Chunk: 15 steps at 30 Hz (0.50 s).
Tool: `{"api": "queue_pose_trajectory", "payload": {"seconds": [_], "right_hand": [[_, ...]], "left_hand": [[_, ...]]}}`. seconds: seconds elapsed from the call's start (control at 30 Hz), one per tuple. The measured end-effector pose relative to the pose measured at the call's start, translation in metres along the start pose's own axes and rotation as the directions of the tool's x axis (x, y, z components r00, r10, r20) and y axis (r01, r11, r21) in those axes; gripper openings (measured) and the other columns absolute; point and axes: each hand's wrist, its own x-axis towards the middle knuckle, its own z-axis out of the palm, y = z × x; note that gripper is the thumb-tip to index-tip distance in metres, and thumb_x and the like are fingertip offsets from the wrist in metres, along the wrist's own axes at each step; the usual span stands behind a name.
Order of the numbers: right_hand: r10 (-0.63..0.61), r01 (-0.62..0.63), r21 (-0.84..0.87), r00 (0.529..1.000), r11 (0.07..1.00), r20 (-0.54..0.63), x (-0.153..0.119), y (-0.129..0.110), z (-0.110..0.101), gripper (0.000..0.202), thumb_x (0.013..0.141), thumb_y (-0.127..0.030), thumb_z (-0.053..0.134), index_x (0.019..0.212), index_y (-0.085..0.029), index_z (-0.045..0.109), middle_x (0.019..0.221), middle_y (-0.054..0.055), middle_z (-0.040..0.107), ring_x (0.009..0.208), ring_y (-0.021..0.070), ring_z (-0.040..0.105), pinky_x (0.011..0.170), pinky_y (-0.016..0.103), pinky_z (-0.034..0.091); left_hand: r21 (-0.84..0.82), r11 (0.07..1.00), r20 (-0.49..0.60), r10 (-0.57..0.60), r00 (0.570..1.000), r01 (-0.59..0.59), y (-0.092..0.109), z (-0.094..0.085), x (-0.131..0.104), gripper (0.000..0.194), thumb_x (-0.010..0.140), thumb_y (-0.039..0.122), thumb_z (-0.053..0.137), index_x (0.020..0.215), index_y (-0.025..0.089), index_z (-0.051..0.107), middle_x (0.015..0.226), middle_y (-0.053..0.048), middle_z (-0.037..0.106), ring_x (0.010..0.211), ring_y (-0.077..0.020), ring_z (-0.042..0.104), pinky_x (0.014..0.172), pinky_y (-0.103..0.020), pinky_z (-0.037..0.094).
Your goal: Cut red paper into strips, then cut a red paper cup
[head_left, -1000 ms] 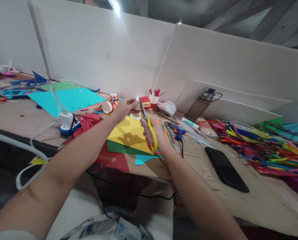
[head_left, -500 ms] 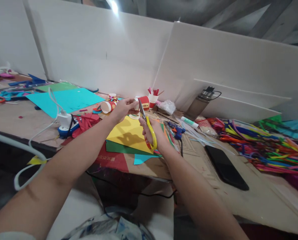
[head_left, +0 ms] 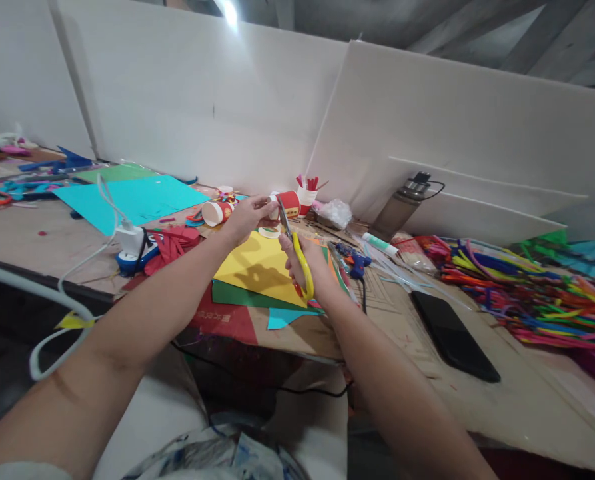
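Yellow-handled scissors (head_left: 303, 267) are in my right hand (head_left: 310, 267), blades pointing up and away. My left hand (head_left: 250, 219) is pinched at the blade tips; whatever is between its fingers is too small to make out. Just behind the blades a red and white paper cup (head_left: 288, 204) lies on its side, and another cup (head_left: 217, 213) lies left of my left hand. Under both hands is yellow paper (head_left: 252, 267) on top of a green sheet (head_left: 242, 297).
Right of my hands are a blue glue gun (head_left: 354, 261), a black phone (head_left: 454, 337), a dark bottle (head_left: 401, 207) and colourful pipe cleaners (head_left: 542, 293). To the left are a cyan sheet (head_left: 132, 200), a power strip (head_left: 134, 257) and its white cable.
The view has shifted very slightly. The scissor blades look a little closer together; both hands stay in nearly the same place.
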Motion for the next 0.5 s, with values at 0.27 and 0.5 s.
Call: {"api": "queue_pose_trajectory", "payload": {"seconds": [0.27,0.5], "right_hand": [[0.016,-0.015,0.018,0.999,1.000,-0.034,-0.0057,-0.0079,0.0043,0.046,0.085,-0.065,0.048,0.082,-0.020,0.052,0.052,-0.003,0.049,0.038,0.0082,0.045,0.034,0.017,0.034],[-0.020,0.020,0.025,1.000,0.999,-0.005,-0.0055,-0.0050,0.0013,0.045,0.085,-0.065,0.047,0.085,-0.020,0.054,0.053,-0.003,0.050,0.038,0.0089,0.047,0.033,0.018,0.037]], "left_hand": [[0.043,0.999,-0.016,0.017,1.000,-0.016,0.0010,-0.0037,0.0007,0.031,0.074,0.039,0.074,0.088,0.012,0.064,0.084,-0.006,0.064,0.079,-0.0165,0.064,0.079,-0.039,0.056],[0.113,0.993,-0.020,0.046,0.999,-0.043,0.0000,-0.0038,0.0009,0.032,0.073,0.038,0.074,0.091,0.012,0.065,0.084,-0.006,0.063,0.080,-0.0182,0.064,0.079,-0.041,0.057]]}}
